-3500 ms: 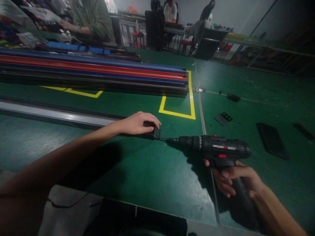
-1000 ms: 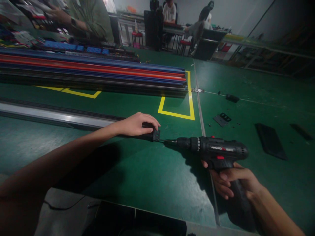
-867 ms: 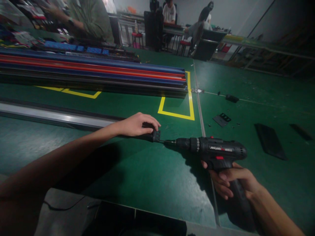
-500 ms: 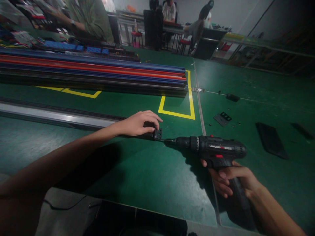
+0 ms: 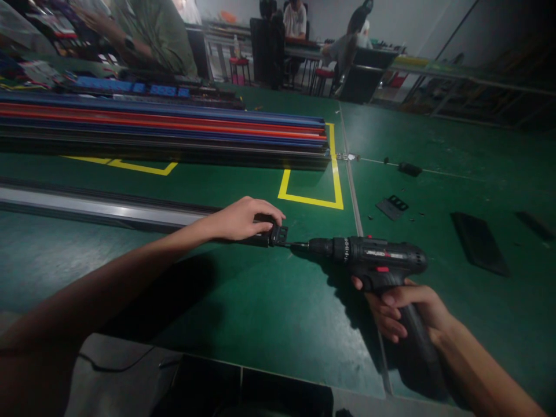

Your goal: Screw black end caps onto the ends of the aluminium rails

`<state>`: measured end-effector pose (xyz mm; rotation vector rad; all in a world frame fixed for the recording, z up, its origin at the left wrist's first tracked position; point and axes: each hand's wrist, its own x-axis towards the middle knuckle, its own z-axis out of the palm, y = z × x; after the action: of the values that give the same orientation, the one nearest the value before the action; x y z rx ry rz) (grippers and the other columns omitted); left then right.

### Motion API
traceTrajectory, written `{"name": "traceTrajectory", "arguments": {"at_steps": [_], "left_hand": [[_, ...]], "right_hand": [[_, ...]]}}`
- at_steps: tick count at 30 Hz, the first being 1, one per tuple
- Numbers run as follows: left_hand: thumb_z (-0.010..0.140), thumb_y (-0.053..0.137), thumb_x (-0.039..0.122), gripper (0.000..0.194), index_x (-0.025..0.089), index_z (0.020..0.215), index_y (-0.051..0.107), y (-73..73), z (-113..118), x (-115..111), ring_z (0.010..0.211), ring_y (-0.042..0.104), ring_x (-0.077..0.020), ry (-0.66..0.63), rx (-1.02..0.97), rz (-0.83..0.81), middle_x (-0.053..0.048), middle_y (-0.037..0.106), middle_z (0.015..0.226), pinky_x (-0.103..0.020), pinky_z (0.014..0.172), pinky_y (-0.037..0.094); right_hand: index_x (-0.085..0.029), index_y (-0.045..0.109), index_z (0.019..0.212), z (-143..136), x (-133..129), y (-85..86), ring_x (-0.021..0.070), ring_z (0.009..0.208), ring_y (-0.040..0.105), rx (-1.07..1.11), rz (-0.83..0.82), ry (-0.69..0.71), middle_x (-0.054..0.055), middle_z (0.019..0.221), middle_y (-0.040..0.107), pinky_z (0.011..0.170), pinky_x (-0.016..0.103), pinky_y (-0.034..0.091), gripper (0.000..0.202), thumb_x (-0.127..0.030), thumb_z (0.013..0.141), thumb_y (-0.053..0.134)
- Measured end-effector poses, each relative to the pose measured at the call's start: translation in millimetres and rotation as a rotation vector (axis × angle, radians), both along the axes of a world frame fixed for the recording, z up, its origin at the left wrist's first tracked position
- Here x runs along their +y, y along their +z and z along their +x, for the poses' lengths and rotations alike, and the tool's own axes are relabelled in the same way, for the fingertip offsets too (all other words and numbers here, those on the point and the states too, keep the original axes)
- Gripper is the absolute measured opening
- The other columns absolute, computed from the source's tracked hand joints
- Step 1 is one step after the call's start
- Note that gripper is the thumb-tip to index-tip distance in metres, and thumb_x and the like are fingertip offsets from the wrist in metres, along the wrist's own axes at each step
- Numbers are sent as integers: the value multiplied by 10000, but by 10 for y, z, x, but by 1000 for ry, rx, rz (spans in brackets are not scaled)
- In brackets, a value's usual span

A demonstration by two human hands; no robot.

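My left hand (image 5: 249, 219) is closed at the right end of a long black and silver rail (image 5: 108, 209), its fingers on a small black end piece (image 5: 279, 234) with square openings. In my right hand (image 5: 406, 310) is the handle of a black cordless drill (image 5: 382, 256) with red details. The drill lies level and points left, its bit (image 5: 297, 245) reaching the lower part of the end piece. Whether the tip sits in a screw is too small to tell.
Behind lies a bundle of blue, red and black rails (image 5: 174, 127) beside yellow tape (image 5: 310, 202). At the right are a black plate (image 5: 478, 242), a slotted piece (image 5: 392, 207) and small bits. People sit or stand beyond the green table (image 5: 269, 324).
The drill and my right hand have shifted slightly left and up in the view. My left hand stays on the end piece.
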<state>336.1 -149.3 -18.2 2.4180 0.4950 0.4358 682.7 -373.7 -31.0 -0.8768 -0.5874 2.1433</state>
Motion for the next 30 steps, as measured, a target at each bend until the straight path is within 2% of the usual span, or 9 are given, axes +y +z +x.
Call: {"name": "traceTrajectory", "arguments": {"at_steps": [12, 22, 30], "left_hand": [[949, 639, 240, 141, 217, 1040, 744, 14, -3, -2, 1003, 713, -177, 33, 63, 20, -24, 780, 1069, -337, 944, 513], [939, 655, 221, 123, 226, 1016, 751, -4, -4, 5, 1019, 713, -177, 17, 23, 15, -18, 781, 1069, -329, 959, 505], [924, 655, 189, 136, 222, 989, 769, -11, 19, 14, 1009, 728, -179, 38, 8, -13, -21, 795, 1072, -330, 965, 516]], "right_hand": [[-125, 695, 1184, 42, -10, -26, 82, 418, 499, 39, -68, -2, -67, 587, 535, 481, 223, 531, 373, -218, 823, 701], [-144, 684, 1191, 63, -4, -1, 63, 428, 427, 30, -55, 16, -82, 601, 486, 496, 202, 505, 370, -254, 839, 702], [-155, 660, 1207, 74, 1, -10, 72, 431, 447, -2, -47, 40, -80, 601, 495, 502, 219, 500, 382, -253, 840, 702]]}}
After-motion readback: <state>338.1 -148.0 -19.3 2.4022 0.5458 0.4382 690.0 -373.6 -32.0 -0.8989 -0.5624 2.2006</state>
